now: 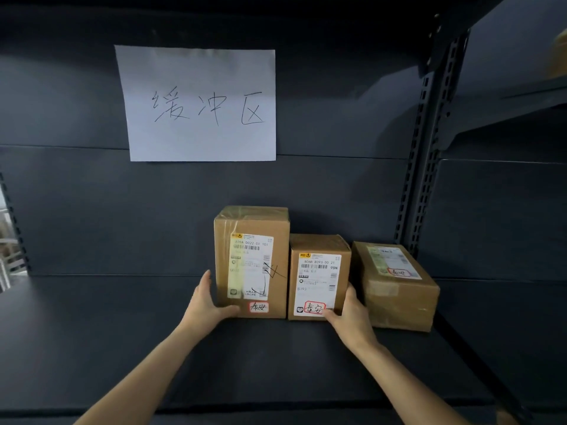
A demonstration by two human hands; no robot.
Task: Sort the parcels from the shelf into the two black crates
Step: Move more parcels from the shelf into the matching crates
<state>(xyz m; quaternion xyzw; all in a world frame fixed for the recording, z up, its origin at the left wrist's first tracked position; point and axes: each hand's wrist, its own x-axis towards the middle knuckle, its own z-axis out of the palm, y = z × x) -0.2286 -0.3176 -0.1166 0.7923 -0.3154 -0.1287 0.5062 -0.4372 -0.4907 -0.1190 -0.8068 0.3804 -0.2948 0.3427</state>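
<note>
Dark shelf (122, 332) bearing three parcels: tall parcel (251, 262) touching the middle parcel (319, 277), the low parcel (395, 286) just right. Left hand (208, 299) and right hand (349, 314), fingers spread, are clasping the pair's outer sides. Paper sign (199, 102) is hanging behind.

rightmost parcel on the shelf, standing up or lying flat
Lying flat: the rightmost parcel rests on a broad face with its label facing up, lower than the two upright parcels beside it. Neither hand touches it.
</note>
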